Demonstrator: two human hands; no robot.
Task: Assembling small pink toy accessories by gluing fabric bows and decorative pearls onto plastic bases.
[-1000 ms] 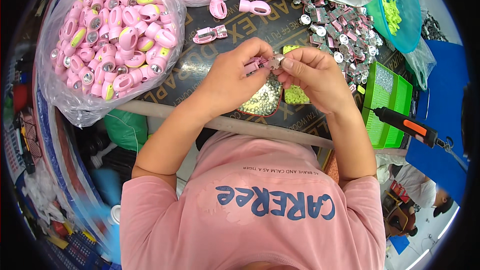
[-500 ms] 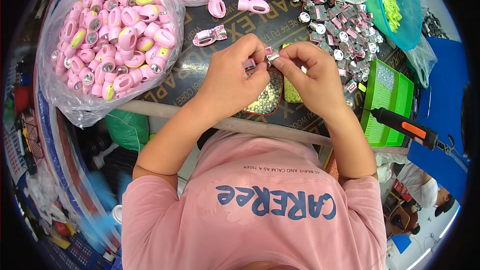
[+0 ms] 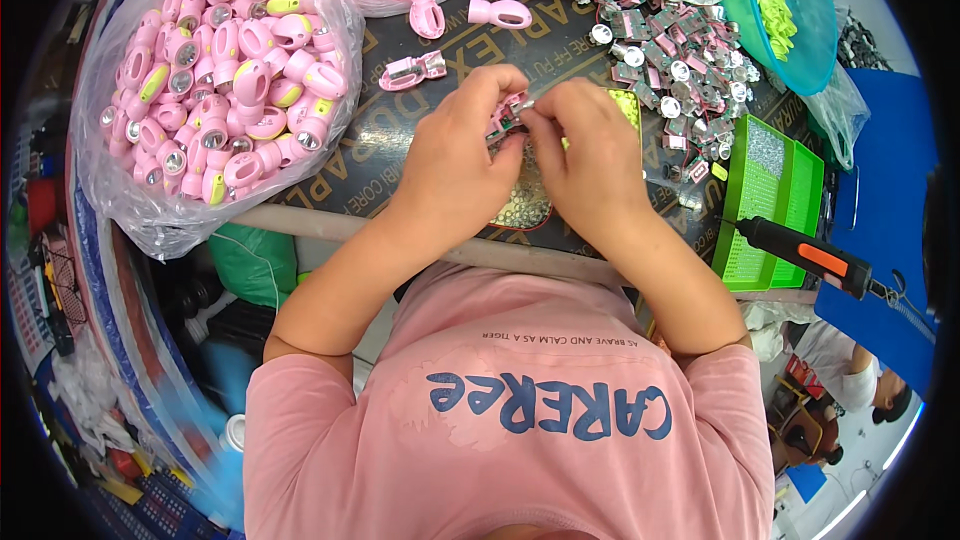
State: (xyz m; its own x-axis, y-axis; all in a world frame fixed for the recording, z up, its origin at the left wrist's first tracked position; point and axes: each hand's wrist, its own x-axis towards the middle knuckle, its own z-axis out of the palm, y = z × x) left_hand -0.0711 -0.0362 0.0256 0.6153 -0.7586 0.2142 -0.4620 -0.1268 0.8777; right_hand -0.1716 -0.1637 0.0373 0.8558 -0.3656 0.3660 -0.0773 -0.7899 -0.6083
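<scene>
My left hand [image 3: 450, 160] is closed around a small pink flashlight part [image 3: 507, 116] with metal and dark bits inside, mostly hidden by the fingers. My right hand [image 3: 592, 162] pinches a small silvery piece [image 3: 525, 108] against that part; its exact shape is too small to tell. Below the hands lies a shallow tray of small shiny metal pieces [image 3: 526, 206], partly covered by them. Behind the right hand shows a tray of yellow-green pieces [image 3: 628, 106]. A half-built pink flashlight [image 3: 412, 71] rests on the table beyond my left hand.
At left stands a clear bag of pink flashlights [image 3: 230, 90]. Several flashlight inner assemblies [image 3: 672, 70] lie heaped at right, near a green compartment tray [image 3: 735, 202]. An electric screwdriver [image 3: 805, 248] reaches over that tray. A teal bowl [image 3: 815, 35] holds yellow-green parts.
My right hand has moved left and turned inward, bringing its fingertips onto the part in my left hand. More of the yellow-green tray now shows. The view has shifted slightly.
</scene>
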